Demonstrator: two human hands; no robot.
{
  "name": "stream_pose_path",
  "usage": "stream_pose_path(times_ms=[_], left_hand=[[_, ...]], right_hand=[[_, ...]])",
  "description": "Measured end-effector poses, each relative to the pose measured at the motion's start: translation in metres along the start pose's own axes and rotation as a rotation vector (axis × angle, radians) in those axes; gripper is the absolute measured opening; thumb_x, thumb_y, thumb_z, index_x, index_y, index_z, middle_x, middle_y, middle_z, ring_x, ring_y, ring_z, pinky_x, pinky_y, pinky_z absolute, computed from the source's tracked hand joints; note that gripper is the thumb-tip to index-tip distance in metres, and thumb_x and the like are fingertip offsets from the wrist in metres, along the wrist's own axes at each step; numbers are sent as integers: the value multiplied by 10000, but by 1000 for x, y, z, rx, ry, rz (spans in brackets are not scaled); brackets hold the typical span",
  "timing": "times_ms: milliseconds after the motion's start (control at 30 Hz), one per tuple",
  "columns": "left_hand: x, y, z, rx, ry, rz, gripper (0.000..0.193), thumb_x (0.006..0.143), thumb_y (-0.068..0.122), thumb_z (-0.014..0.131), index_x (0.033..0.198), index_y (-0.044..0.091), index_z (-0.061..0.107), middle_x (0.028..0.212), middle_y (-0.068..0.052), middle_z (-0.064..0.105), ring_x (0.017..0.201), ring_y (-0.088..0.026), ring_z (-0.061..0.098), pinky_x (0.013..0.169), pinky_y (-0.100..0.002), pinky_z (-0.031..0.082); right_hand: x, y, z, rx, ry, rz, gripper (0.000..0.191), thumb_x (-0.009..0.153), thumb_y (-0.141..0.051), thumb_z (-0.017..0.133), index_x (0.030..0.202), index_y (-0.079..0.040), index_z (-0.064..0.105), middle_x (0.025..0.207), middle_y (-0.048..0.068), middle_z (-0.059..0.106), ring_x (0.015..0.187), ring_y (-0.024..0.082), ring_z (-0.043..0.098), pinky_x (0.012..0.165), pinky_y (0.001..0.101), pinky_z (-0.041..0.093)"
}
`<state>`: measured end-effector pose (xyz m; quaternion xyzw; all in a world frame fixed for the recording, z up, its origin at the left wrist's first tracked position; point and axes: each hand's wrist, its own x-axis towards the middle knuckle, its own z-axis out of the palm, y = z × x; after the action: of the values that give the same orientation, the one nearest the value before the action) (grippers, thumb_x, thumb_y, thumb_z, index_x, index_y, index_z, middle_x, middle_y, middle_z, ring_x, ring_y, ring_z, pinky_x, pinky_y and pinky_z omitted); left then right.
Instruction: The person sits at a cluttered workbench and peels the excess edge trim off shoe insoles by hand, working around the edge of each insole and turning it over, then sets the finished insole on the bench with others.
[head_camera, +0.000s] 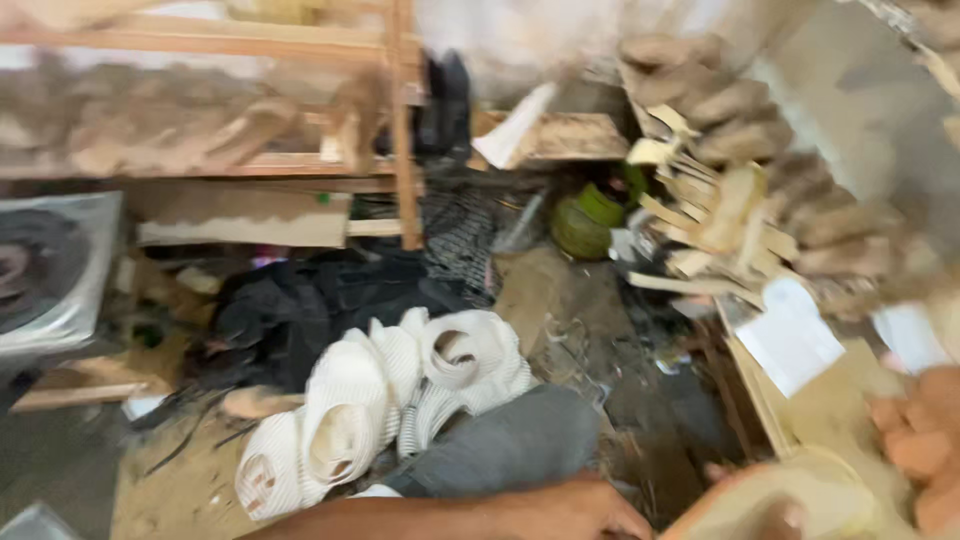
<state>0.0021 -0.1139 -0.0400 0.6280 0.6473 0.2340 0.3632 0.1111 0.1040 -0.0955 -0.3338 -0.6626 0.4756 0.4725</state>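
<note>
The view was a blur, mid-swing, and I was looking down into a cluttered workshop corner. My left hand (590, 510) lay along the near edge, forearm running in from the left, fingers curled down toward the pale wooden piece (790, 500) at near right. It looked just beside that piece, maybe touching it; I could not tell whether the grip was closed on anything. My right hand (915, 450) showed only as a smear of fingers at the right edge, just beside the same piece, and its grip I could not tell either.

My reading: this was the moment of taking the wooden piece in hand, both hands closing in on it from either side. The next move would call for a steady head and a firm two-sided hold before lifting, since the clutter sat close all round.

The piece itself looked light yellow-tan, rounded along its far rim and smooth, with raw unfinished wood colour. It sat near, at the right, by a flat board (830, 400) with a white paper (790, 335) on it.

Further off, a heap of white ribbed coils (380, 400) lay on the dusty floor (190, 480), my grey trouser knee (510, 445) just in front of them. Stacked wooden offcuts (720, 210) stood far right, a wooden shelf frame (400, 130) far left.
</note>
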Motion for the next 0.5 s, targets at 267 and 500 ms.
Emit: stream_pose_path(times_ms=[267, 500], left_hand=[[51, -23, 6, -968, 456, 333, 514, 1064, 340, 511, 1487, 59, 432, 1404, -52, 576, 1299, -141, 542, 1059, -309, 451], [72, 4, 9, -1065, 552, 98, 502, 1069, 360, 505, 1422, 8, 570, 1317, -130, 682, 1212, -186, 615, 1043, -329, 482]], right_hand=[[-62, -52, -12, 178, -174, 387, 742, 884, -161, 653, 1568, -33, 394, 1411, 143, 609, 1224, 193, 607, 1003, 322, 476], [-67, -56, -7, 178, -307, 268, 723, 961, -243, 592, 1588, -24, 307, 1525, 98, 510, 1342, 165, 521, 1084, 312, 403]])
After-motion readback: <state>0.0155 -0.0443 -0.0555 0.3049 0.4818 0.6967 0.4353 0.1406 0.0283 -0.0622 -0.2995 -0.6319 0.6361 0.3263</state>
